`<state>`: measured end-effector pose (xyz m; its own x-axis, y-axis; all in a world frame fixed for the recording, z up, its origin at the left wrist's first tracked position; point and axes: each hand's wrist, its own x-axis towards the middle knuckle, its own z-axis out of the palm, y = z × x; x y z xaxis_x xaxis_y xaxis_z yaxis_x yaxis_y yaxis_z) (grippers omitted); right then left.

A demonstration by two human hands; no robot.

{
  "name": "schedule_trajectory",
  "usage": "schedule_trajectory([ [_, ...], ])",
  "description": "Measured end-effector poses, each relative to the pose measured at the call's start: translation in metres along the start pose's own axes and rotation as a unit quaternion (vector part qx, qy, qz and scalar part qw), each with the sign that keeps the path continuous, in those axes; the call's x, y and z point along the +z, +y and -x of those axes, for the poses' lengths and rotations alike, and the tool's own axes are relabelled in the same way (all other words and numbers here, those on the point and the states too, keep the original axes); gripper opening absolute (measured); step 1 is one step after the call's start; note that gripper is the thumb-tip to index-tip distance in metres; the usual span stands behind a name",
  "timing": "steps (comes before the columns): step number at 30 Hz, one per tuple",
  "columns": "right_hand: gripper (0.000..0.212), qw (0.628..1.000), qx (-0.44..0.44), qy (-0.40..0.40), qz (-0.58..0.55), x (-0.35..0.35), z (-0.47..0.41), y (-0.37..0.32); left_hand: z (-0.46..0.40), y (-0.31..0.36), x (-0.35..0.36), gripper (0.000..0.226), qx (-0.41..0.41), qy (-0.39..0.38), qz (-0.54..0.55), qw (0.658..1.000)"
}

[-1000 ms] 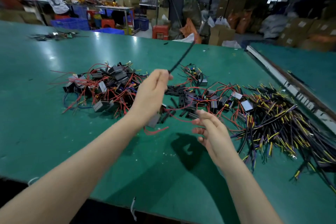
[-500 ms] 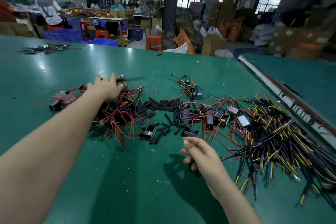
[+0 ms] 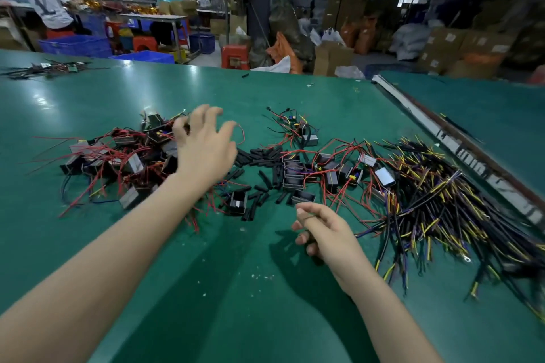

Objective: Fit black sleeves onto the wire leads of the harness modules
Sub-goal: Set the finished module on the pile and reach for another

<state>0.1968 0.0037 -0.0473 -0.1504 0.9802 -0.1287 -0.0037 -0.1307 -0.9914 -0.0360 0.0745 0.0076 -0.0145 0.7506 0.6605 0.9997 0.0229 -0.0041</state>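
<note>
Left hand (image 3: pixel 203 147) over left module pile (image 3: pixel 118 162), fingers spread, holding nothing — blurred. Right hand (image 3: pixel 324 233) low over green table (image 3: pixel 206 289), fingers loosely curled, contents unclear. Loose black sleeves (image 3: pixel 259 156) scattered between piles — yellow-and-black wire bundle (image 3: pixel 442 209) at right.

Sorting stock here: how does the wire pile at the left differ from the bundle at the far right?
The left pile is mostly red wires tangled around boxy modules; the right bundle is black and yellow wires with no modules seen. The left hand hovers over the left pile only. Both lie on the green table.
</note>
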Motion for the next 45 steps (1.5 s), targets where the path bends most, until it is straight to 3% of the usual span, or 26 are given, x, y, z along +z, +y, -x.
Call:
schedule_trajectory([
  [3, 0.007, 0.999, -0.019, 0.015, -0.023, 0.001, 0.001, 0.000, 0.026, 0.056, -0.013, 0.030, 0.038, 0.002, 0.155, 0.987],
  [6, 0.012, 0.998, -0.053, 0.028, -0.017, -0.001, 0.002, 0.000, 0.049, 0.100, -0.019, 0.031, 0.007, -0.021, 0.335, 0.942],
  [10, 0.018, 0.996, -0.069, 0.048, -0.014, -0.005, 0.002, 0.001, 0.086, 0.128, -0.015, 0.033, -0.028, -0.022, 0.444, 0.895],
  [14, 0.017, 0.997, -0.070, 0.032, -0.007, -0.005, 0.004, 0.002, 0.097, 0.119, -0.007, 0.036, -0.002, -0.037, 0.458, 0.888],
  [19, 0.012, 0.998, -0.065, 0.020, -0.002, -0.006, 0.005, 0.001, 0.099, 0.108, -0.001, 0.026, -0.039, -0.029, 0.471, 0.881],
  [25, 0.012, 0.997, -0.070, 0.037, -0.001, -0.008, 0.003, 0.003, 0.098, 0.109, -0.005, 0.033, -0.092, 0.059, 0.441, 0.891],
  [28, 0.013, 0.994, -0.088, 0.059, -0.007, -0.009, 0.002, 0.005, 0.097, 0.104, -0.004, 0.010, -0.145, 0.034, 0.405, 0.902],
  [31, 0.014, 0.991, -0.117, 0.064, 0.021, -0.010, 0.001, 0.007, 0.099, 0.105, -0.002, 0.046, -0.146, -0.011, 0.372, 0.917],
  [37, 0.021, 0.980, -0.141, 0.116, 0.076, -0.012, -0.013, 0.001, 0.099, 0.107, -0.007, 0.040, -0.130, -0.002, 0.405, 0.905],
  [42, 0.017, 0.956, -0.126, 0.179, 0.195, -0.026, -0.039, -0.015, 0.099, 0.108, -0.007, 0.033, -0.125, 0.001, 0.415, 0.901],
  [45, 0.025, 0.899, -0.138, 0.185, 0.373, -0.029, -0.061, -0.021, 0.099, 0.110, -0.006, 0.030, -0.115, -0.002, 0.409, 0.905],
])
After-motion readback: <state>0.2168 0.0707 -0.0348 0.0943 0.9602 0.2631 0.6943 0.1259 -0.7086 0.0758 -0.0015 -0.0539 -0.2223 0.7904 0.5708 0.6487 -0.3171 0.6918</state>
